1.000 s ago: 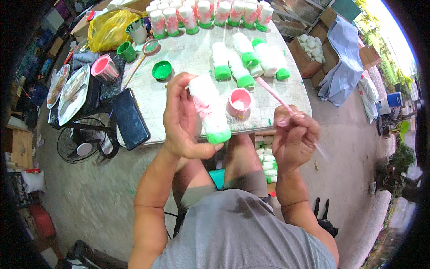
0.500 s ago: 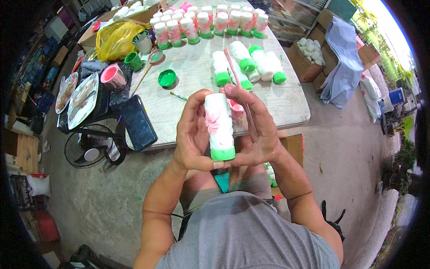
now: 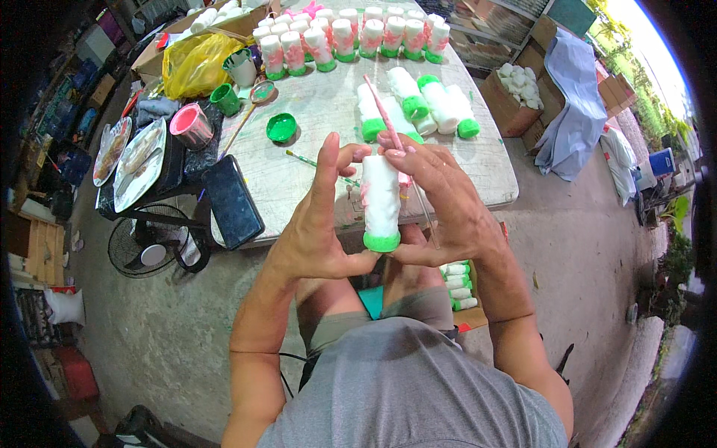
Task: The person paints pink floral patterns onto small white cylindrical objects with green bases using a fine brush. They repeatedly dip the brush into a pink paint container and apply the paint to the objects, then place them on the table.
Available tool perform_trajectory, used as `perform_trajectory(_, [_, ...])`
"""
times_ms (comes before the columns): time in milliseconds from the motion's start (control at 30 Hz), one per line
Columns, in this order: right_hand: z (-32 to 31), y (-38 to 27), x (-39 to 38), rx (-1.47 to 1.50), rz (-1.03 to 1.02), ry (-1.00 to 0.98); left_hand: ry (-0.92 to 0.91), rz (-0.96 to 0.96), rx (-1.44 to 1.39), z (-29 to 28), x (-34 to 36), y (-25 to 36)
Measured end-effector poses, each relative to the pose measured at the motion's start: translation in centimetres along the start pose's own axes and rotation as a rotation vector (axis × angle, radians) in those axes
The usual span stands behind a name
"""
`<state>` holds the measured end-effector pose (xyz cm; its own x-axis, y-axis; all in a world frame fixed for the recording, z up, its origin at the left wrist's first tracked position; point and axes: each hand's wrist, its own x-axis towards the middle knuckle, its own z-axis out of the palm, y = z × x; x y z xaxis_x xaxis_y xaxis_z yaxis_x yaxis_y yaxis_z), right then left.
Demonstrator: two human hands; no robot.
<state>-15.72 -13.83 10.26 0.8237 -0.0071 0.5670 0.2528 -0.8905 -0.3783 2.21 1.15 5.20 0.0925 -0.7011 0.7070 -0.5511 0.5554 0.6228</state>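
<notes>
Left hand [image 3: 310, 231] and right hand [image 3: 459, 209] pinch the white cylinder [image 3: 382, 198] at top and green base [image 3: 381, 243], by the near edge of the tabletop [image 3: 321, 93]; the right also grips a pink brush [image 3: 385, 113]. Holding only the ends should spare the pink relief [image 3: 366, 196]; best tilt the brush clear.

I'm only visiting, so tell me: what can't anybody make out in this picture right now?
Head view: the far side of the held white cylinder, turned away from the camera.
Head view: part of the thin paintbrush, behind the left hand.
Head view: the near end of one lying cylinder, partly behind the right hand.
Head view: the number of standing cylinders; front ones cover those behind.
</notes>
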Motion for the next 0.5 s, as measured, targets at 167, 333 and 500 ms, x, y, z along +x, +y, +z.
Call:
perform_trajectory(167, [1.4,0.9,-0.5,0.324,0.048,0.081,0.111,-0.023,-0.246,0.4,-0.8,-0.3])
perform_trajectory(333, [2.2,1.5,-0.8,0.407,0.069,0.127,0.233,-0.055,-0.503,2.3,-1.3,-1.8])
perform_trajectory(500, [0.7,1.4,-0.5,0.168,0.072,-0.004,-0.001,-0.047,-0.002,0.7,-0.6,-0.9])
